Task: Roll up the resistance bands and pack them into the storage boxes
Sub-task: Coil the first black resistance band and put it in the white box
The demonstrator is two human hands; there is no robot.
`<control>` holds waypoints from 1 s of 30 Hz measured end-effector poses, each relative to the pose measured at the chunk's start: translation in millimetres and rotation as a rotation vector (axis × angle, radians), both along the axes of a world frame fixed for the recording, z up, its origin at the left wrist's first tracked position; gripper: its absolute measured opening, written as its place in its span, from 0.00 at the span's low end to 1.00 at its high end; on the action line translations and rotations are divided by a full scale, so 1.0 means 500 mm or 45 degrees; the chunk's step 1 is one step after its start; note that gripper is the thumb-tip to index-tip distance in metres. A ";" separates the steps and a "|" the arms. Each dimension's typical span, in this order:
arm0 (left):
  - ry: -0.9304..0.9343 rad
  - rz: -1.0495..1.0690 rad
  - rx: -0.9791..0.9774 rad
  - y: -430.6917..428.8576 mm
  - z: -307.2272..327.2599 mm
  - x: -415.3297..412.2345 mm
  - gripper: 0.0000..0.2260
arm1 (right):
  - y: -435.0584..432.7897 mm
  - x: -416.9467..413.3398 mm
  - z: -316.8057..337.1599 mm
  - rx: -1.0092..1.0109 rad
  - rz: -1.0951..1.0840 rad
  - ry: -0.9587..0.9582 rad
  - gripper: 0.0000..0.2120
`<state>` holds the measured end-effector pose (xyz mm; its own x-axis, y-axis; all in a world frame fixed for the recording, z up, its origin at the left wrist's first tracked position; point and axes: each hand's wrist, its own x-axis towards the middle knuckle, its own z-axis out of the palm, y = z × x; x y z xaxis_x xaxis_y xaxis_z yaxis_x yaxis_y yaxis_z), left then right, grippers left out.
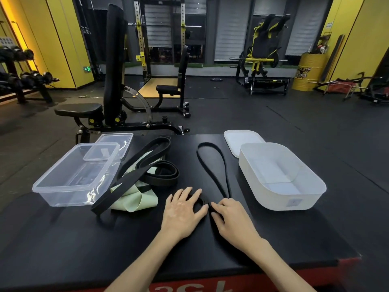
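Black resistance band, left of the white box: our flat left hand presses it, our right hand pinches it.

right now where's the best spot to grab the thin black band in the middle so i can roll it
Grip the near end of the thin black band, where its two strands meet between the left hand and right hand. Come from above, pinching both strands together: it lies flat as a long narrow loop running away from you.
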<state>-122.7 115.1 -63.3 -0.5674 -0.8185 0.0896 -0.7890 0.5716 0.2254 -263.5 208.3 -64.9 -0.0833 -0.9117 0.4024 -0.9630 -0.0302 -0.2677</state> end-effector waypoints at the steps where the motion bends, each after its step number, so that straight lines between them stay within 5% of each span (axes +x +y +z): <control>1: 0.010 0.064 0.028 0.012 0.002 -0.007 0.27 | -0.003 0.010 -0.001 -0.004 -0.016 -0.002 0.10; 5: 0.010 0.154 0.092 0.032 0.004 -0.022 0.27 | -0.007 0.031 -0.008 -0.002 -0.106 -0.016 0.13; 11: -0.034 -0.223 0.324 -0.016 0.027 0.032 0.27 | 0.001 0.028 -0.004 0.083 -0.112 0.101 0.19; 15: -0.269 -0.516 -0.054 -0.059 0.032 0.055 0.38 | 0.019 -0.007 0.017 0.231 -0.067 0.185 0.25; 18: -0.199 -0.656 -0.067 -0.067 0.020 0.046 0.34 | 0.021 -0.029 0.026 0.310 0.041 0.278 0.29; 21: -0.033 -0.558 -0.034 -0.053 0.004 0.044 0.33 | 0.012 -0.026 0.024 0.293 0.079 0.302 0.28; 27: 0.038 -0.041 -0.060 0.020 -0.005 0.002 0.34 | 0.009 0.006 0.002 0.006 -0.076 -0.009 0.09; 30: 0.049 0.110 0.016 0.042 -0.003 -0.016 0.30 | 0.002 0.017 0.004 0.034 -0.119 -0.018 0.12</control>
